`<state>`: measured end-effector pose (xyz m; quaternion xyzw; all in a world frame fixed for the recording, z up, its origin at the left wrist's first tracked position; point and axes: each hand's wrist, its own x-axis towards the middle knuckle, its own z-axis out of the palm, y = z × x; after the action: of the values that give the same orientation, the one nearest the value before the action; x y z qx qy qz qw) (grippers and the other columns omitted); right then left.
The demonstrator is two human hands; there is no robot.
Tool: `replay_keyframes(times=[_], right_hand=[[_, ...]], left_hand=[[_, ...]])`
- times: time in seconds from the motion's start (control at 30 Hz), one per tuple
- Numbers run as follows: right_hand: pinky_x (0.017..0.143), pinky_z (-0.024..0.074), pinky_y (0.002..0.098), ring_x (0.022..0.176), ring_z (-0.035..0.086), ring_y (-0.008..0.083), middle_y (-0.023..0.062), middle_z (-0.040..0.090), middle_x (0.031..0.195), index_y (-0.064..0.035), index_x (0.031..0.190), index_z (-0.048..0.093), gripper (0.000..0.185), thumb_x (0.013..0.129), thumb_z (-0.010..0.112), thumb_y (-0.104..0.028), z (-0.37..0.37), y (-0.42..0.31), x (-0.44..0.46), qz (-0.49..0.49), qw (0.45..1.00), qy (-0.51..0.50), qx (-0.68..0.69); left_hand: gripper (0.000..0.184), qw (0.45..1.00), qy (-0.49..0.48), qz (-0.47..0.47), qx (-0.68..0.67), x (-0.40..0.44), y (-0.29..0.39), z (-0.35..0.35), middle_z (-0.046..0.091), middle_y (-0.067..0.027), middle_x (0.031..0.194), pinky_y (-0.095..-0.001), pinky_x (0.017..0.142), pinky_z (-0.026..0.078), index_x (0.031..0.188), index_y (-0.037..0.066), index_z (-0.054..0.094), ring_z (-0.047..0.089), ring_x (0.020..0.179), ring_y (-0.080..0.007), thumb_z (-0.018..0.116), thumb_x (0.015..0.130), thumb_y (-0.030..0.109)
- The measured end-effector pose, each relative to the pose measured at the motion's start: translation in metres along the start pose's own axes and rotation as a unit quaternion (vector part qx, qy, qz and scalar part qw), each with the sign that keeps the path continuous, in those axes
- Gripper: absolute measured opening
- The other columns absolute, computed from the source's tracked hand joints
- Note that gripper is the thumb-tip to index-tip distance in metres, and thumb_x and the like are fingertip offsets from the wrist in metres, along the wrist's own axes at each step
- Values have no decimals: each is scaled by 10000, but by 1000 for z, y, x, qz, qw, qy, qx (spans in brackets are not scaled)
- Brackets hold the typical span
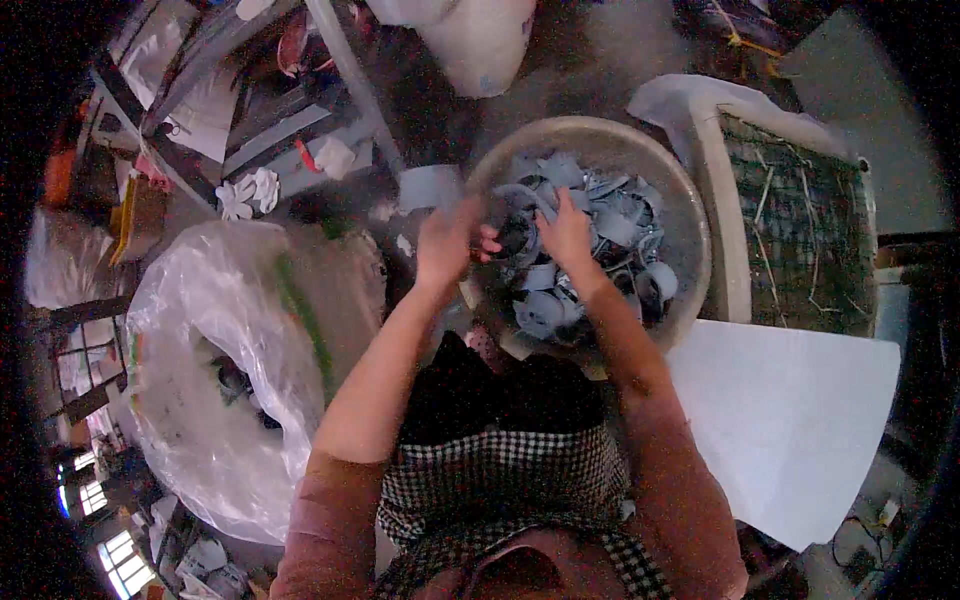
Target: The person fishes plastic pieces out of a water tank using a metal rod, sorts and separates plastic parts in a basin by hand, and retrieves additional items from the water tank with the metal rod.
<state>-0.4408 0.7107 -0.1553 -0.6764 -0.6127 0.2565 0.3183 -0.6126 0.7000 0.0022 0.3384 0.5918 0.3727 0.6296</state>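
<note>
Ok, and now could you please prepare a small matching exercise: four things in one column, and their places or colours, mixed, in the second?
1. grey pieces
2. clear plastic bag
3. apron
4. white sheet

A. black-and-white checks
B. heaped in the round tub
C. at the person's left, with its top open
D. at the person's right

Pairs: 1-B; 2-C; 3-A; 4-D

Blur softens the bare left hand (447, 242), heaped grey curved pieces (620, 228) hide the bottom of the round beige tub (688, 215), and dark items (232, 378) inside the clear plastic sack (200, 460) are too small to tell.
</note>
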Motion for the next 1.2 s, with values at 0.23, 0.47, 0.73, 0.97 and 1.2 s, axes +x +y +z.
replay_keyframes(times=[0.23,0.47,0.73,0.97,1.2], right_hand=[[714,384,405,815,466,334,153,460,905,-12,1000,459,396,675,626,-163,-83,-87,-70,-195,959,129,-158],[754,395,422,865,482,358,176,490,936,-31,1078,466,364,772,567,-200,-128,-104,-104,-182,972,145,-18],[641,450,400,777,575,358,215,565,943,-82,1071,491,293,818,565,-210,-163,-84,-124,-80,958,271,-46],[573,464,416,677,585,343,183,593,787,-46,854,531,398,748,610,-421,-169,-95,-129,-68,970,208,-101],[520,440,379,591,561,307,125,555,626,-62,654,521,388,714,641,-427,-183,-109,-128,-199,936,208,-204]], left_hand=[[300,981,24,143,126,-25,-8,52,612,-39,780,-266,653,413,887,-6,597,523,719,-107,577,836,289],[286,974,-163,-4,-154,-55,10,42,602,-67,812,-328,636,469,1011,50,496,590,739,-211,593,821,240],[323,966,-179,20,-185,-62,11,34,455,-14,557,-268,437,364,832,64,499,429,466,-132,518,850,386],[322,988,-140,42,-55,-74,15,35,469,-36,527,-278,375,345,814,46,496,442,411,-133,606,788,347],[347,989,-56,122,55,-78,10,41,506,-19,510,-254,366,363,647,68,530,458,385,-125,634,769,375]])
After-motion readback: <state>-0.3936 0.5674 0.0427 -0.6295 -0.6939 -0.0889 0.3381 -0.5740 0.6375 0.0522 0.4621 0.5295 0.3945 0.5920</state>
